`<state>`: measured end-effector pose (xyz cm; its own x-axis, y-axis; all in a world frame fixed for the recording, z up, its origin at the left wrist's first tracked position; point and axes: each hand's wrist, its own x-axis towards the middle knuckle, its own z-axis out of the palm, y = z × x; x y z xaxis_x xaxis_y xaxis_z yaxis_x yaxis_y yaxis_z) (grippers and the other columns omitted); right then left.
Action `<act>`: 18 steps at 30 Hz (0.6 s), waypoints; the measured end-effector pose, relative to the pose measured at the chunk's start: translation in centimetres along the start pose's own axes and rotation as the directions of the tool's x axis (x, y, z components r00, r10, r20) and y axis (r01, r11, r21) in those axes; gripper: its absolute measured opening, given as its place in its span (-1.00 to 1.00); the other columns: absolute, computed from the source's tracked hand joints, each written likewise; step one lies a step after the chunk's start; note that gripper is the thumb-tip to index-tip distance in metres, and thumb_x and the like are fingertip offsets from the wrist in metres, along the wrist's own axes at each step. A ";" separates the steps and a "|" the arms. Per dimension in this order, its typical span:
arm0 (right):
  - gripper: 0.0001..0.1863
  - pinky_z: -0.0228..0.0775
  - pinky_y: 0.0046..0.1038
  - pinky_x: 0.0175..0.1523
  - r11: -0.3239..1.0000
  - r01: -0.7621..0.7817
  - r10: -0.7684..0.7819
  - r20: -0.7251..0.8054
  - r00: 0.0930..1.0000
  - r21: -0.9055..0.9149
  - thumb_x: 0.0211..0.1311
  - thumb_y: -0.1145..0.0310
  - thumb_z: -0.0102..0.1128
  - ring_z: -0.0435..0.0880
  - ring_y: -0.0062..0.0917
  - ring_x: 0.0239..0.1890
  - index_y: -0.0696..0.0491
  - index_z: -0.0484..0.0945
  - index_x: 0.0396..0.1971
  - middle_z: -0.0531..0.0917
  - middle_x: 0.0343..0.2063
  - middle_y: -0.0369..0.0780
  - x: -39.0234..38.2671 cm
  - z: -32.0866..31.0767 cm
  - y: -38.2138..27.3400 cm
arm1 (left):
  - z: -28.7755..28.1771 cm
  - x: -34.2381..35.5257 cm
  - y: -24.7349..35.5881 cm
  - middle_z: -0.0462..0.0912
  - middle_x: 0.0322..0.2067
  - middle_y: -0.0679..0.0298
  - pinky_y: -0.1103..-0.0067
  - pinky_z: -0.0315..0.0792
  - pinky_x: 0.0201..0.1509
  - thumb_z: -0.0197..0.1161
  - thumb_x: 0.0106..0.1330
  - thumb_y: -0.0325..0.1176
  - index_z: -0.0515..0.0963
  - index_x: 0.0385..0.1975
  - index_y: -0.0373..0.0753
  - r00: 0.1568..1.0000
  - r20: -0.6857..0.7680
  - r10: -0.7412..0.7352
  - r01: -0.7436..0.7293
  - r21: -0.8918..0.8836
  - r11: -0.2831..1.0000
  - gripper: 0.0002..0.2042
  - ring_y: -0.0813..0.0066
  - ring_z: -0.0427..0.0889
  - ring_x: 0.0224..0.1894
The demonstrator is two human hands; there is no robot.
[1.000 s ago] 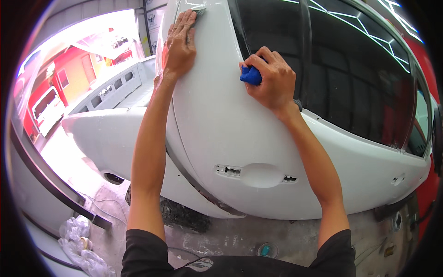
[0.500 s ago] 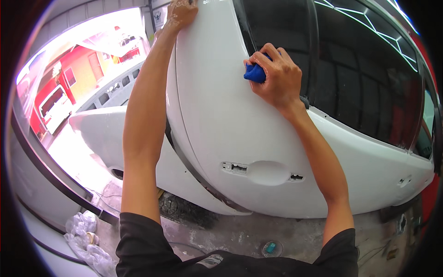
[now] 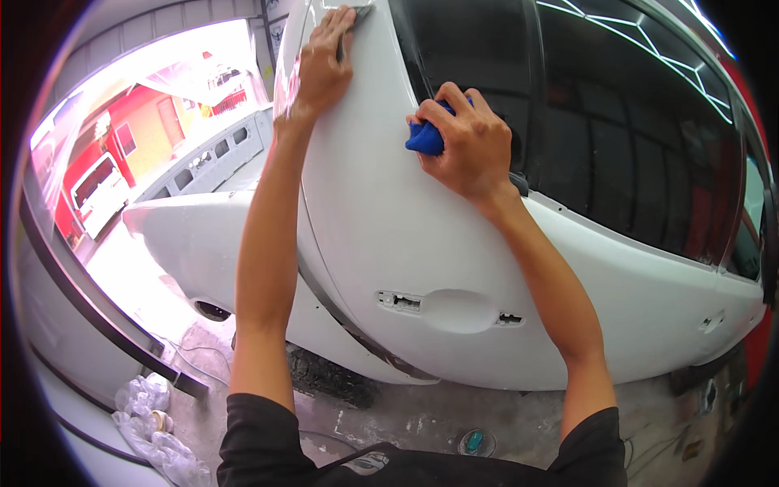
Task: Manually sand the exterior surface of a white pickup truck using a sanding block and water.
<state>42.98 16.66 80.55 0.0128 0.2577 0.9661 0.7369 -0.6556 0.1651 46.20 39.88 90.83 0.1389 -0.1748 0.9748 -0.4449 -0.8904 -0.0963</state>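
A white car door (image 3: 422, 235) with its handle removed fills the middle of the view. My right hand (image 3: 466, 142) is closed around a blue cloth (image 3: 426, 136) and presses it on the white panel just below the dark window (image 3: 617, 122). My left hand (image 3: 323, 65) lies flat on the panel's upper edge, fingertips on a small grey sheet (image 3: 350, 16) near the pillar.
A white front fender (image 3: 195, 235) extends left, a tyre (image 3: 329, 377) below it. Crumpled plastic (image 3: 154, 426) lies on the concrete floor at lower left, a small round tin (image 3: 475, 442) near my chest. An open garage doorway (image 3: 138, 138) shows a bright street.
Both hands have shifted a little lower in the view. My right hand has slid the blue cloth slightly left along the panel under the window.
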 end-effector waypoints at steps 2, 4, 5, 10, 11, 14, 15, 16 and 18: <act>-0.69 0.58 -0.28 -0.33 0.997 0.032 -0.034 -0.021 0.999 -0.063 -0.30 0.40 0.51 0.61 -0.34 -0.31 -0.10 0.62 -0.44 0.57 -0.29 -0.34 0.2 0.0 -0.4 | -0.6 -0.1 0.3 0.39 0.39 -0.02 0.30 0.11 0.58 -0.07 0.58 -0.33 0.44 0.33 -0.33 0.998 0.052 -0.042 0.041 0.027 0.999 -0.58 0.06 0.25 0.50; -0.68 0.58 -0.28 -0.33 0.999 0.036 -0.034 -0.065 0.997 0.028 -0.32 0.40 0.51 0.61 -0.33 -0.31 -0.08 0.61 -0.44 0.57 -0.29 -0.34 1.2 0.5 -2.3 | -1.8 5.9 -4.5 0.39 0.39 -0.01 0.29 0.09 0.59 -0.09 0.58 -0.32 0.43 0.35 -0.32 0.999 0.044 -0.002 -0.003 0.096 0.995 -0.58 0.06 0.25 0.50; -0.68 0.58 -0.27 -0.33 0.994 0.032 -0.024 -0.077 0.997 0.102 -0.33 0.40 0.50 0.61 -0.32 -0.31 -0.07 0.61 -0.45 0.56 -0.30 -0.33 1.5 0.7 -3.3 | -2.4 8.3 -6.9 0.39 0.39 -0.01 0.27 0.06 0.59 -0.10 0.58 -0.32 0.42 0.36 -0.30 0.998 0.050 0.024 -0.030 0.135 0.990 -0.57 0.07 0.25 0.50; -0.67 0.57 -0.26 -0.34 1.000 0.022 -0.022 -0.015 1.000 0.017 -0.35 0.40 0.51 0.60 -0.32 -0.32 -0.05 0.61 -0.44 0.55 -0.31 -0.32 0.0 0.3 -0.1 | 0.5 0.7 -0.1 0.22 0.50 0.06 0.25 -0.11 0.63 -0.09 0.60 -0.26 0.30 0.46 -0.21 0.987 0.151 -0.063 0.055 0.058 0.997 -0.52 0.19 0.07 0.59; -0.66 0.56 -0.27 -0.35 0.999 0.037 -0.037 -0.028 0.999 0.008 -0.36 0.40 0.51 0.59 -0.32 -0.33 -0.05 0.61 -0.44 0.55 -0.31 -0.32 0.1 0.2 -0.5 | -0.1 -0.5 0.8 0.17 0.52 0.08 0.22 -0.13 0.64 -0.14 0.62 -0.18 0.22 0.50 -0.20 0.989 0.144 -0.037 0.017 0.139 0.990 -0.49 0.18 0.03 0.60; -0.66 0.56 -0.26 -0.34 0.999 0.032 -0.029 -0.059 0.998 0.044 -0.37 0.41 0.52 0.59 -0.31 -0.33 -0.04 0.61 -0.45 0.55 -0.31 -0.32 0.8 0.5 -2.0 | -2.1 4.5 1.7 0.08 0.55 0.10 0.22 -0.18 0.65 -0.25 0.65 -0.06 0.13 0.54 -0.17 0.963 0.221 -0.151 0.107 0.201 0.974 -0.44 0.19 -0.04 0.61; -0.66 0.56 -0.26 -0.34 0.998 0.034 -0.030 -0.068 0.997 0.062 -0.37 0.41 0.52 0.59 -0.31 -0.33 -0.04 0.61 -0.45 0.55 -0.31 -0.32 1.2 0.7 -2.6 | -1.7 7.6 -0.1 0.03 0.57 0.11 0.21 -0.21 0.65 -0.31 0.65 -0.01 0.07 0.56 -0.16 0.957 0.222 -0.188 0.122 0.278 0.953 -0.41 0.19 -0.08 0.62; -0.66 0.56 -0.26 -0.34 0.996 0.028 -0.022 -0.063 0.998 0.085 -0.37 0.40 0.52 0.59 -0.31 -0.33 -0.04 0.61 -0.45 0.54 -0.31 -0.32 1.2 0.7 -2.7 | -1.2 9.1 -1.1 -0.02 0.58 0.12 0.21 -0.25 0.66 -0.36 0.65 0.05 0.02 0.57 -0.14 0.948 0.225 -0.225 0.140 0.341 0.930 -0.39 0.19 -0.11 0.63; -0.66 0.56 -0.27 -0.34 0.997 0.011 -0.008 -0.032 0.999 0.082 -0.37 0.40 0.52 0.60 -0.30 -0.32 -0.04 0.61 -0.45 0.54 -0.31 -0.31 0.4 0.5 -1.8 | 0.0 6.5 -0.4 -0.04 0.59 0.13 0.20 -0.27 0.66 -0.38 0.64 0.07 0.00 0.58 -0.14 0.953 0.252 -0.168 0.098 0.268 0.958 -0.37 0.18 -0.13 0.63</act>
<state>42.04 18.29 80.56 -0.0145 0.2405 0.9705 0.7896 -0.5927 0.1586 47.26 39.07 97.23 0.4301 -0.1233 0.8943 -0.1754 -0.9832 -0.0512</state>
